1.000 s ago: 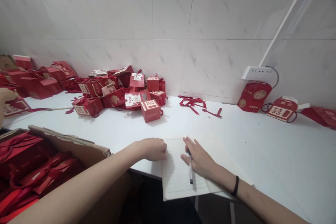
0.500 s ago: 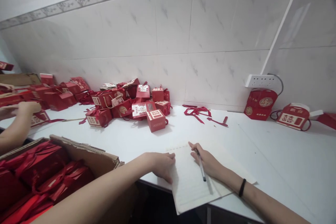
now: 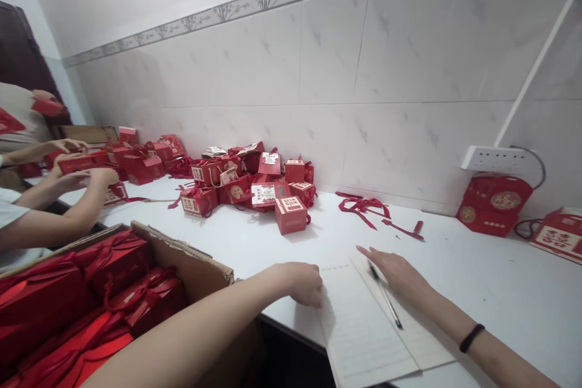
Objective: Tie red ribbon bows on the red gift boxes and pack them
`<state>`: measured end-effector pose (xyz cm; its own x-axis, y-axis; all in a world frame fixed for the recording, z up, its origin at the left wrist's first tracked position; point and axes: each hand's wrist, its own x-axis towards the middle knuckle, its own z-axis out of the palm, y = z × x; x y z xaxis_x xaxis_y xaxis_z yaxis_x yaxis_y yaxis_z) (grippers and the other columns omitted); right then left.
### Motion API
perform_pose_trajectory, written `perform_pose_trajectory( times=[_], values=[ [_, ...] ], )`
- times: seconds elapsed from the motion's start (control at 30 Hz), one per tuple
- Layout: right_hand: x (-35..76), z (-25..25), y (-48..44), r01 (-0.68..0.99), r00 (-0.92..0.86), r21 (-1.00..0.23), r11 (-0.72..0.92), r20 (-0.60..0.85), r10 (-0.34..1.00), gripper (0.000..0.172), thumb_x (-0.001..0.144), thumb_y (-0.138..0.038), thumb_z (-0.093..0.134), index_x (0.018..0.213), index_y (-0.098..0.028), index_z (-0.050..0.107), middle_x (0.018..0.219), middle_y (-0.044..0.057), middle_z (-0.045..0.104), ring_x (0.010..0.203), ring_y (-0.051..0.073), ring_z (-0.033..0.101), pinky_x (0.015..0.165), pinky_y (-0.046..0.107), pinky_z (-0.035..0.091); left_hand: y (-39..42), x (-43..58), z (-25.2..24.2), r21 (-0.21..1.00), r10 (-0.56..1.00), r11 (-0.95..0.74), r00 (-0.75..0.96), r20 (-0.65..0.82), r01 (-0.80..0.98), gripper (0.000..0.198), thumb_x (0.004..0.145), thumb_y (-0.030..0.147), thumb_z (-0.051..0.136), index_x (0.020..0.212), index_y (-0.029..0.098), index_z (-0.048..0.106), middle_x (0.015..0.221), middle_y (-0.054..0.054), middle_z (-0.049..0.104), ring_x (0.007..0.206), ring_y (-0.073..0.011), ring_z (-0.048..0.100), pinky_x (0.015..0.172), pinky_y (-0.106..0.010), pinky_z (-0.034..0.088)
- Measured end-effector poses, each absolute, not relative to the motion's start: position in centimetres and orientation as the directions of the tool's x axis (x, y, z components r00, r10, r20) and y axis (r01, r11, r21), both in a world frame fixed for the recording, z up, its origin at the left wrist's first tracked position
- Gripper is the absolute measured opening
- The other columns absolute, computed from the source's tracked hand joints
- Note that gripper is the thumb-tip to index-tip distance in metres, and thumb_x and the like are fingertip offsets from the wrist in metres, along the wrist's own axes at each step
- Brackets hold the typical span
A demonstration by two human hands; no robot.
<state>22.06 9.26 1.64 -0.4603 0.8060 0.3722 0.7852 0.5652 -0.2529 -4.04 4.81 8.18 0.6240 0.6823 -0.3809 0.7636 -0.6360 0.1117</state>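
Note:
A lined paper notebook (image 3: pixel 364 330) lies open at the white table's front edge, its lower end jutting over. Curled at its left edge is my left hand (image 3: pixel 305 283), closed on the paper, with the fingertips partly hidden. My right hand (image 3: pixel 396 268) rests over the right-hand sheet, palm down, fingers stretched forward and apart. Under its thumb side a clear pen with a dark tip (image 3: pixel 386 298) lies slanted across the paper. The hand does not visibly grip it. A dark band (image 3: pixel 471 337) circles my right wrist.
An open carton (image 3: pixel 188 254) of red ribboned boxes stands at left. Red gift boxes (image 3: pixel 291 215) are heaped by the wall, with loose ribbon (image 3: pixel 364 206) beside them. Further right are a red box (image 3: pixel 493 203) and a power strip (image 3: pixel 493 159). Co-workers' hands (image 3: pixel 75 179) handle boxes far left.
My view has swung left. My right hand has flattened and shifted right, its fingers loosened from the pen. The notebook's sheets have spread apart, and my left hand has curled more tightly.

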Motion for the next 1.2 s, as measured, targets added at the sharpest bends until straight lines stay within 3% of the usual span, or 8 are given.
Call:
perform_pose_trajectory(
  times=[0.13,0.23,0.43,0.53,0.8,0.93,1.07,1.2],
  values=[
    [18.0,3.7,10.5,0.81,-0.468,-0.158,0.564,0.405,0.785,0.047,0.083,-0.011,0.031,0.13,-0.01,0.037,0.104,0.014,0.059,0.097,0.026,0.057,0.082,0.043,0.046,5.0,-4.3,8.8,0.079,0.717,-0.586,0.561,-0.414,0.807,0.034,0.078,0.039,0.048,0.097,0.017,0.066,0.097,-0.011,0.066,0.082,-0.0249,0.062,0.065,-0.034,0.047],
    [12.8,5.7,11.5,0.774,-0.484,-0.265,0.575,0.337,0.808,0.041,0.085,-0.021,0.042,0.125,-0.008,0.04,0.118,0.016,0.051,0.109,0.025,0.05,0.091,0.037,0.041,5.2,-4.7,9.0,0.085,0.73,-0.563,0.543,-0.416,0.822,0.034,0.078,0.042,0.047,0.094,0.018,0.066,0.092,-0.01,0.067,0.078,-0.0249,0.062,0.061,-0.034,0.046],
    [2.7,7.2,15.4,0.826,-0.352,-0.423,0.374,0.132,0.927,0.087,0.074,-0.049,0.06,0.136,-0.006,0.018,0.128,0.028,0.035,0.11,0.036,0.048,0.087,0.044,0.04,5.8,-4.8,8.7,0.054,0.752,-0.541,0.511,-0.418,0.84,0.033,0.078,0.038,0.048,0.093,0.015,0.066,0.092,-0.012,0.067,0.079,-0.026,0.061,0.062,-0.034,0.046],
    [0.0,6.9,17.1,0.841,-0.251,-0.472,0.262,0.089,0.964,0.095,0.074,-0.053,0.056,0.136,0.001,0.009,0.127,0.036,0.028,0.107,0.041,0.049,0.085,0.048,0.039,6.2,-4.8,8.7,0.049,0.757,-0.541,0.512,-0.405,0.839,0.031,0.08,0.037,0.047,0.094,0.016,0.065,0.093,-0.011,0.066,0.08,-0.0249,0.061,0.063,-0.033,0.045],
    [2.4,5.8,16.2,0.818,-0.203,-0.491,0.301,0.243,0.948,0.089,0.071,-0.039,0.06,0.136,-0.005,0.009,0.124,0.024,0.031,0.108,0.035,0.047,0.089,0.041,0.039,7.4,-5.7,8.4,0.133,0.774,-0.521,0.533,-0.341,0.843,0.031,0.081,0.037,0.047,0.1,0.018,0.062,0.094,-0.007,0.067,0.079,-0.0182,0.061,0.066,-0.027,0.046],
    [7.2,4.9,14.7,0.722,-0.307,-0.443,0.532,0.485,0.819,0.087,0.064,-0.029,0.065,0.132,-0.012,0.014,0.123,0.019,0.031,0.112,0.032,0.042,0.092,0.044,0.04,7.3,-5.7,8.0,0.138,0.794,-0.489,0.505,-0.339,0.861,0.029,0.078,0.033,0.05,0.098,0.017,0.064,0.095,-0.009,0.067,0.082,-0.021,0.061,0.07,-0.03,0.047],
    [12.5,4.7,12.4,0.597,-0.429,-0.221,0.771,0.724,0.54,0.084,0.066,-0.024,0.063,0.132,-0.018,0.011,0.127,0.017,0.028,0.122,0.033,0.03,0.096,0.05,0.037,6.9,-6.1,8.2,0.099,0.826,-0.437,0.443,-0.35,0.894,0.031,0.074,0.035,0.051,0.096,0.018,0.066,0.097,-0.01,0.067,0.086,-0.0242,0.062,0.072,-0.033,0.047],
    [16.5,4.8,9.5,0.508,-0.518,-0.034,0.861,0.786,0.337,0.08,0.073,-0.021,0.059,0.134,-0.022,0.006,0.132,0.016,0.022,0.127,0.033,0.024,0.098,0.053,0.035,7.1,-6.6,8.5,0.04,0.892,-0.328,0.323,-0.317,0.944,0.026,0.07,0.022,0.051,0.09,0.014,0.067,0.093,-0.015,0.068,0.085,-0.0278,0.063,0.068,-0.035,0.048]
  ],
)
